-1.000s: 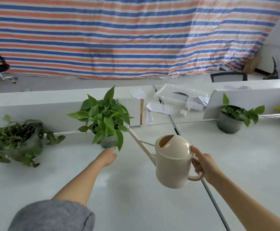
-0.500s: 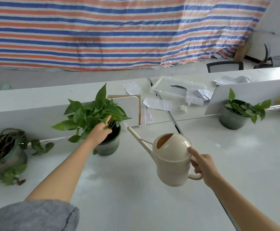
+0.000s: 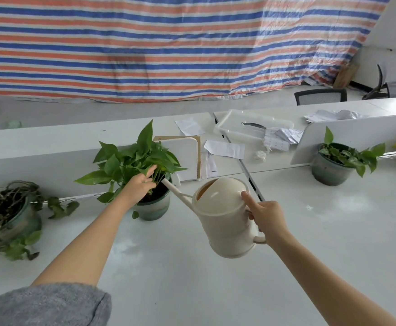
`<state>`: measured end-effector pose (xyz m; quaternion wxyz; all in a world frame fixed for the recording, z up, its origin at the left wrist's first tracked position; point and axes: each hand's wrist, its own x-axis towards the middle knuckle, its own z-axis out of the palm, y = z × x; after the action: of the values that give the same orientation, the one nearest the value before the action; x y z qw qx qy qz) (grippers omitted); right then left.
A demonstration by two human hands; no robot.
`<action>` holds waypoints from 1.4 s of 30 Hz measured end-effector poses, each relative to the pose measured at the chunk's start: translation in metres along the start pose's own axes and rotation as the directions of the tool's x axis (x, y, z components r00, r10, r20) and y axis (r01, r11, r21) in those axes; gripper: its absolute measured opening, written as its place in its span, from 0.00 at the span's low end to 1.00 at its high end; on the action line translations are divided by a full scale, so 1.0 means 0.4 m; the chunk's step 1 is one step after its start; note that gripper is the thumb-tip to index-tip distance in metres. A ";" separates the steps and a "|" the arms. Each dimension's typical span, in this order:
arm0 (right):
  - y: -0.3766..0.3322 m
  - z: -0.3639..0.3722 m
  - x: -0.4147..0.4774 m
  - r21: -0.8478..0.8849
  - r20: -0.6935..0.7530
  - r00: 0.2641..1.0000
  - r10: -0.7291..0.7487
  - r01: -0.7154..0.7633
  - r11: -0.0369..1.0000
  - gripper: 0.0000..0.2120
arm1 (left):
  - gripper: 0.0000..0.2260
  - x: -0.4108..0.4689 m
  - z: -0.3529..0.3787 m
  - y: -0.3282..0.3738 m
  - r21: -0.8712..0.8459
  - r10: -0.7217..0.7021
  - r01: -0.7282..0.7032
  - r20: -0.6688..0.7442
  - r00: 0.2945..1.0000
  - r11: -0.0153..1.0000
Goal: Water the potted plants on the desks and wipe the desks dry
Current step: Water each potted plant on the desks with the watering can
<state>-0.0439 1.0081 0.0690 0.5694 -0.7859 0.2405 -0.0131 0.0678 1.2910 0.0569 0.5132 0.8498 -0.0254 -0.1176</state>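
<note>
— What hangs at the back?
— A tarp [image 3: 168, 43] striped blue, orange and white, reaching down to the grey floor [image 3: 74, 109]. A black mesh chair back [image 3: 320, 96] stands in front of it, to the right.
— And nearer?
— A clear plastic tray [image 3: 230, 132] with a dark curved thing [image 3: 253, 125] inside. Loose paper sheets [image 3: 224, 149] lie just beside it, near a crumpled tissue [image 3: 260, 155]. A white round-cornered board [image 3: 183, 158] stands against a brown one [image 3: 199, 156].

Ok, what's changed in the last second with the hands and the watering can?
The left hand rose from low in front of the middle plant into its leaves and now pushes them aside. The watering can edged toward the plant, its spout tip now at the pot rim. The right hand still grips the handle; the left pot and right pot stayed put.
</note>
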 end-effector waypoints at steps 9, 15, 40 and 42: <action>-0.007 0.000 -0.003 -0.193 -0.039 0.988 -0.146 0.136 0.972 0.29 | 0.26 -0.015 -0.021 0.002 0.038 -0.031 0.031 0.010 0.999 0.999; 0.001 0.024 -0.030 -0.206 0.012 0.982 -0.189 0.187 0.960 0.31 | 0.26 -0.013 -0.020 0.006 0.072 -0.030 0.030 -0.008 1.000 0.997; -0.043 0.015 0.025 -0.301 -0.080 0.965 -0.252 0.217 0.928 0.29 | 0.26 -0.015 -0.020 0.004 0.089 -0.012 0.011 0.011 1.000 0.996; -0.045 0.015 0.021 -0.339 -0.087 0.956 -0.280 0.236 0.911 0.28 | 0.26 -0.014 -0.024 0.001 0.100 -0.021 0.019 0.017 1.000 0.995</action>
<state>-0.0279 1.0145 0.0811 0.4081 -0.8911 0.1709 -0.1011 0.0644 1.3003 0.0625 0.4686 0.8735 -0.0273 -0.1288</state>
